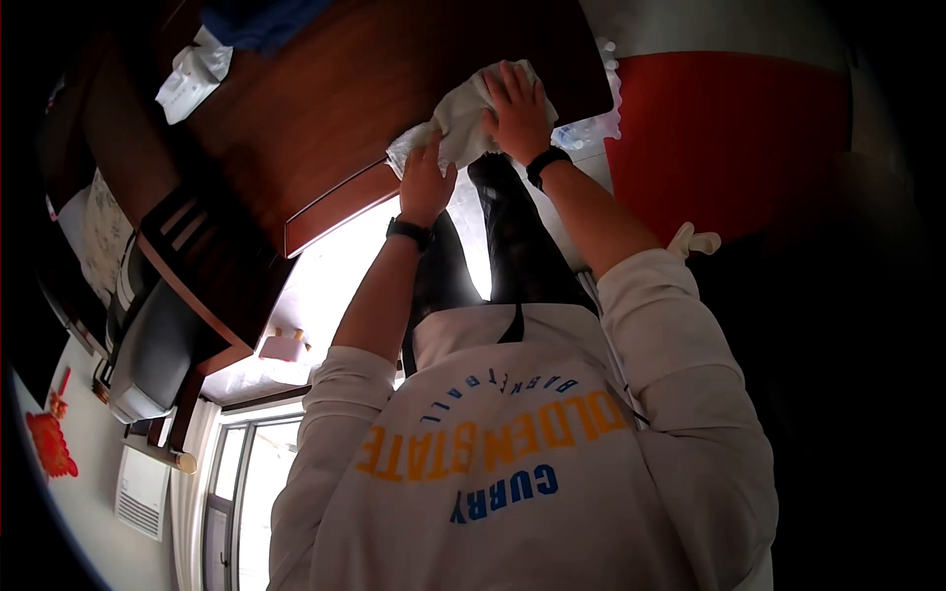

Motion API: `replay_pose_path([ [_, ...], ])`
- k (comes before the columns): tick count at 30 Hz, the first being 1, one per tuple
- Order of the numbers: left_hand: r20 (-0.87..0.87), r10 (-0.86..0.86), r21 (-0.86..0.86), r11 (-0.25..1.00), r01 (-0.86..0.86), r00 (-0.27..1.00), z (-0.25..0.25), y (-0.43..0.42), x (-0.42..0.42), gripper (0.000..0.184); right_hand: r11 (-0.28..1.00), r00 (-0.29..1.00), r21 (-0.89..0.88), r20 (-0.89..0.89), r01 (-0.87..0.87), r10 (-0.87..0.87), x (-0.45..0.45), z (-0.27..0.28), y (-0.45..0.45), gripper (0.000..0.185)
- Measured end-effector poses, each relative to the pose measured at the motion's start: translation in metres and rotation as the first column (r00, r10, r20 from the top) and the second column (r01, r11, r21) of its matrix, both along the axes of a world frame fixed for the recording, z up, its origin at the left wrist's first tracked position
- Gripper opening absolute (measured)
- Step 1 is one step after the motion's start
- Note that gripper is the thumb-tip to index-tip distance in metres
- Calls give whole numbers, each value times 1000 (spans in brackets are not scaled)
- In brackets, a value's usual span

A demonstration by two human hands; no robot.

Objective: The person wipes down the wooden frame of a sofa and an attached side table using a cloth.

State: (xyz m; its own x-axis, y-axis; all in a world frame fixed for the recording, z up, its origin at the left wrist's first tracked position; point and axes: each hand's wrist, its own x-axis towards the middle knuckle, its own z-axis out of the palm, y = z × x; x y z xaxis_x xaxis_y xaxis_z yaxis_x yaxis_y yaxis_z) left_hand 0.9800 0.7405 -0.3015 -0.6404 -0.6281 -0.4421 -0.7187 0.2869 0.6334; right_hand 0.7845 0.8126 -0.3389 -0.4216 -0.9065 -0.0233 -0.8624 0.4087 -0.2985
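Note:
A crumpled white cloth (pixel 461 120) lies at the near edge of the dark brown wooden table (pixel 325 108). On its right part my right hand (pixel 519 116) rests flat, fingers stretched and a little spread, with a dark band at the wrist. My left hand (pixel 426 185) touches the cloth's left end by the table edge; its fingers are extended and the thumb stands apart. It too has a dark wristband. Under the palms, the cloth is hidden.
A white packet (pixel 195 76) and a blue cloth item (pixel 261 22) lie on the table's far left. A dark wooden chair (pixel 212 256) stands left. On the right are a red surface (pixel 729 148) and clear, scalloped plastic (pixel 603 116) beside the table corner.

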Motion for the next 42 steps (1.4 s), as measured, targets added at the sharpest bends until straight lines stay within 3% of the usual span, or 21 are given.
replay_pose_path([
  [3,-30,-46,52,997,48,998,0,5,-33,60,1000,999,-5,-39,5,-5,-29,0,16,60],
  [6,-126,-136,-54,990,130,983,-1,17,-69,62,999,999,27,-33,17,-16,-63,5,42,55],
  [9,-182,-158,-39,987,153,971,-1,24,-91,62,997,998,65,-60,35,-31,-78,4,62,55],
  [11,-148,-171,2,985,173,974,1,30,-102,65,994,996,100,-81,55,-47,-80,3,71,56],
  [15,-139,-233,-79,972,223,963,-2,36,-109,71,987,990,100,-81,125,-117,-77,1,71,63],
  [18,-197,-192,-38,981,188,961,-6,35,-99,63,983,987,89,-41,161,-158,-61,1,67,73],
  [21,-226,-149,-37,989,145,963,-9,33,-70,54,984,991,124,-34,130,-127,-37,3,62,85],
  [23,-158,-6,19,1000,9,987,-8,32,-42,47,992,997,109,28,68,-72,-15,5,57,87],
  [31,-42,245,-107,963,-248,969,-14,4,81,42,942,965,211,45,-261,257,83,7,16,91],
  [33,-67,276,-149,947,-283,959,-17,-7,106,39,937,961,215,39,-277,275,107,6,4,92],
  [37,-65,318,-261,909,-324,946,-18,-21,164,33,914,927,158,32,-373,373,164,7,-23,92],
  [42,-14,441,-300,854,-424,898,-20,-34,238,47,883,881,23,80,-469,466,237,9,-68,88],
])
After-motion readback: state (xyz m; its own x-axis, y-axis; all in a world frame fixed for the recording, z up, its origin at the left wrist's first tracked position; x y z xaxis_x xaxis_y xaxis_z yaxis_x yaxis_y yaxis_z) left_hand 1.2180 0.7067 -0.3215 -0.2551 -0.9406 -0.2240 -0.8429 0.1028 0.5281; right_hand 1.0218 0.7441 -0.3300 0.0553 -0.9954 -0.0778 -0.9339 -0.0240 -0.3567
